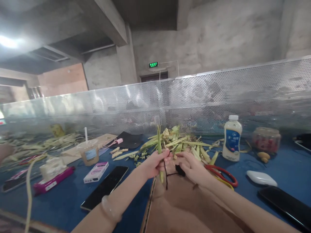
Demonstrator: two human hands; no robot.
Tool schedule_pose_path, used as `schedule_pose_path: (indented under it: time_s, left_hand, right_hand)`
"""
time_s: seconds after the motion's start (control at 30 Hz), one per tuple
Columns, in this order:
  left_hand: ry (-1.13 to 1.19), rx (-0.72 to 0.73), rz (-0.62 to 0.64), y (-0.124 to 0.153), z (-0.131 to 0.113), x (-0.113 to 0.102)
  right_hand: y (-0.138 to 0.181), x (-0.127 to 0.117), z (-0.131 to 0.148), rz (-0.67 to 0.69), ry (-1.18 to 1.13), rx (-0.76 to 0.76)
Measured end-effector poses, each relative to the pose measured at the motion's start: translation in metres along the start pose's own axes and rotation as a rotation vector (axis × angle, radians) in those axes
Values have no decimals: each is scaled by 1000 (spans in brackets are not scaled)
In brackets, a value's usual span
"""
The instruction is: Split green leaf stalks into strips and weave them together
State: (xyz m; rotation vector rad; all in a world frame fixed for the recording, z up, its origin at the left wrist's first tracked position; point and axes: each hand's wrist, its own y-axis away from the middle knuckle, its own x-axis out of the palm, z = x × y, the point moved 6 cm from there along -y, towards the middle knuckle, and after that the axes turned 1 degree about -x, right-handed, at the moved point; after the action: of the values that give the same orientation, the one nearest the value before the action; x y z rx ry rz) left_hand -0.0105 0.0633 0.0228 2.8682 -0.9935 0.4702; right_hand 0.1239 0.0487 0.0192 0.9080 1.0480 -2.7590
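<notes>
- Holding a thin bundle of green stalks [159, 142] upright, the left hand [156, 163] has its grip closed around the lower part of the bundle. The stalk ends stick out below the fist.
- The right hand [191, 166] is just beside the left one, almost touching it. Its grip is pinched shut on a black string [170, 174] — a dark clump of it sits at the fingertips, and a loose end hangs down next to the stalks. I cannot tell if the string goes around the bundle.
- Both hands are above a brown cardboard box [170, 210], which lies at the near edge of the blue table [65, 200].
- Behind the hands, a pile of pale green husks and leaves [187, 142] lies on the table.
- Red-handled scissors [222, 174] lie just to the right of the right hand.
- Farther right, a white bottle [232, 138] with a blue label stands upright, with a clear jar [266, 139] of red contents near it.
- On the left side, a black phone [105, 187] lies face up near the left forearm. Beyond it are a small pink and white box [96, 172] and a plastic cup with a straw [89, 151].
- A pale bracelet [110, 208] is on the left wrist.
- A perforated metal screen [194, 97] runs along the far side of the table.
</notes>
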Motion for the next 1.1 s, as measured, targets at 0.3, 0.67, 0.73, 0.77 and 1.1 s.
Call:
schedule_pose_path:
  time_s: [0.3,0.67,0.73,0.77,1.1]
  left_hand:
    - [-74,-2,-87,5,8,19]
    - [-189,4,-132,2,12,13]
    - [-196,-1,-150,1,15,13]
    - [-200,-5,-163,1,17,14]
    - [-440,187,-222,-1,22,14]
  right_hand:
    - [4,-12,49,-171,-243,-112]
    - [9,-13,49,-206,-157,-124]
    - [9,-14,49,-214,-152,-144]
    - [10,-14,50,-215,-151,-156]
    - [13,-39,39,-516,-276,-16]
